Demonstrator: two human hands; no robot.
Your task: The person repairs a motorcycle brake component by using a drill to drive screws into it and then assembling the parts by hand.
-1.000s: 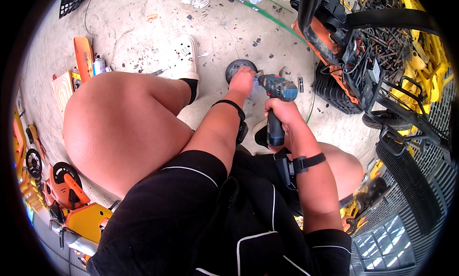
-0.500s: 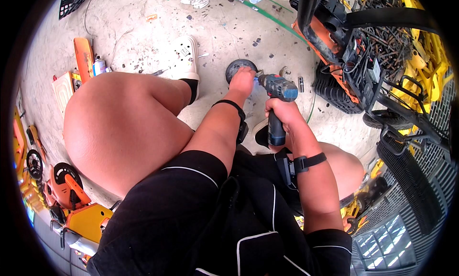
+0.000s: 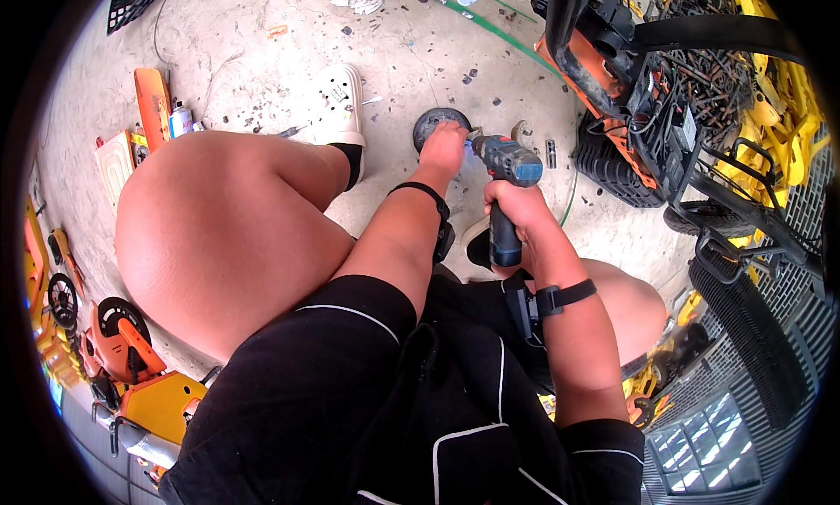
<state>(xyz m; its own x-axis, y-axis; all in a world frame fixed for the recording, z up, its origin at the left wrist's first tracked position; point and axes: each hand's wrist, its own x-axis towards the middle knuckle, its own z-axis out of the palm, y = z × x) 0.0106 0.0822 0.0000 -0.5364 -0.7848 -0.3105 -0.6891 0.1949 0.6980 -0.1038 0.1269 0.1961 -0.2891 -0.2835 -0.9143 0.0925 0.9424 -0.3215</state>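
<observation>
Looking down from my remote post, I see my 2 bare hands at work over a pale concrete floor [image 3: 236, 76], between 2 bent legs. My left hand [image 3: 444, 151] is at a dark, disc-shaped part [image 3: 428, 127], right of a cream clog [image 3: 339, 104]. The hand covers the disc's near right edge; its fingertips are hidden, so I cannot tell whether they grip it or only rest on it. Nor can I tell whether the disc lies on the floor or sits just above it. My right hand [image 3: 518, 200] is wrapped round the black handle of a cordless drill [image 3: 506, 159]. The drill's nose points left, just beside the left hand, with a bluish glow there; its tip is too small to make out. On the far right is a black ridged bin [image 3: 612, 168].

To work well, I judge, the left hand should brace the disc firmly, fingertips clear of the tip. The right wrist should line up behind the drill and ease the trigger gently, so nothing twists.
</observation>
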